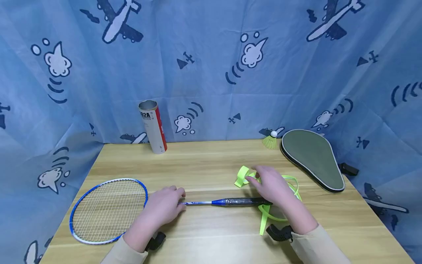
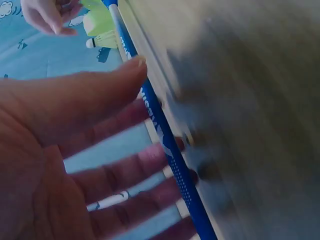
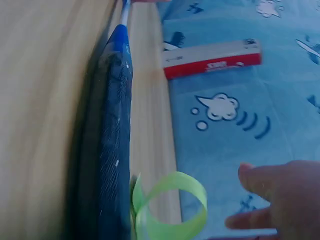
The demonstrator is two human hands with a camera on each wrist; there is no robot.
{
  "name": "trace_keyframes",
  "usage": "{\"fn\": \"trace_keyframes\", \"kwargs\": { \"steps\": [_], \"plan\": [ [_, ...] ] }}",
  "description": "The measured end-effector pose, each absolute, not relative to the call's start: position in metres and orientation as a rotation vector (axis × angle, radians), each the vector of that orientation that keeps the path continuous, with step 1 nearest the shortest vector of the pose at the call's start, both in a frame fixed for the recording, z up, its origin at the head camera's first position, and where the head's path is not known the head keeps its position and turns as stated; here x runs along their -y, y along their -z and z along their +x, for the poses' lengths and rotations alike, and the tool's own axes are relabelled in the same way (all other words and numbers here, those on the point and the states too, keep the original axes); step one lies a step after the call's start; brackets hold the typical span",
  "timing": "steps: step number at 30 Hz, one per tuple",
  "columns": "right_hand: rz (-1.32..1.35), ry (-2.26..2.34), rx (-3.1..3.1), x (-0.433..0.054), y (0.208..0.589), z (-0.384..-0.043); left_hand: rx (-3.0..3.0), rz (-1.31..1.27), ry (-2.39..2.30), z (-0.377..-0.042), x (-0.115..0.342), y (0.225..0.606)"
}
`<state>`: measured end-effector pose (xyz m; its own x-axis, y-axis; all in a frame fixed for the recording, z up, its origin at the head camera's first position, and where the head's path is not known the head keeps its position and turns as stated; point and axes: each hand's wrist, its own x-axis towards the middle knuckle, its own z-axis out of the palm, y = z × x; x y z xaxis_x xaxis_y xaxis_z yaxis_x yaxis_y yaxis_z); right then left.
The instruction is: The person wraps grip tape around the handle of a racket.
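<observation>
A blue-and-white badminton racket [image 1: 227, 202] lies across the table, its strung head to the left and its dark, shiny handle [image 3: 116, 135] to the right. My left hand [image 1: 165, 205] is at the blue shaft [image 2: 165, 140]. In the left wrist view the thumb overlaps the shaft, and the spread, fairly straight fingers reach past it. Over a loose lime-green strip of tape [image 1: 241, 176] hovers my right hand [image 1: 271, 185], near the handle's end. The right wrist view shows its fingers apart from the curled tape [image 3: 200, 200]. More tape loops lie around the handle end, partly hidden by my forearm.
A white-and-red shuttlecock tube [image 1: 154, 128] stands at the back left. Towards the back right are a yellow shuttlecock [image 1: 270, 142] and a green paddle-shaped case [image 1: 311, 157], with a small black object [image 1: 348, 169] beside it. A blue printed curtain [image 1: 211, 73] hangs behind the table.
</observation>
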<state>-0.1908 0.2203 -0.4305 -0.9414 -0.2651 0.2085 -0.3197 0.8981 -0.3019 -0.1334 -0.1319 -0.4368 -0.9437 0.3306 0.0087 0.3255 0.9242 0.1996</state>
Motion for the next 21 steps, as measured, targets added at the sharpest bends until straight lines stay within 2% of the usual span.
{"fn": "trace_keyframes", "kwargs": {
  "steps": [11,16,21],
  "plan": [
    [0.336,-0.413,3.162,-0.182,0.434,-0.228,-2.977,0.736,-0.201,-0.146,0.126,0.45],
    [0.403,-0.764,3.073,-0.189,0.427,-0.226,-2.888,0.749,-0.238,-0.151,0.131,0.45],
    [0.418,-1.239,2.855,-0.211,0.405,-0.225,-2.78,0.718,-0.464,-0.15,0.147,0.432]
  ]
}}
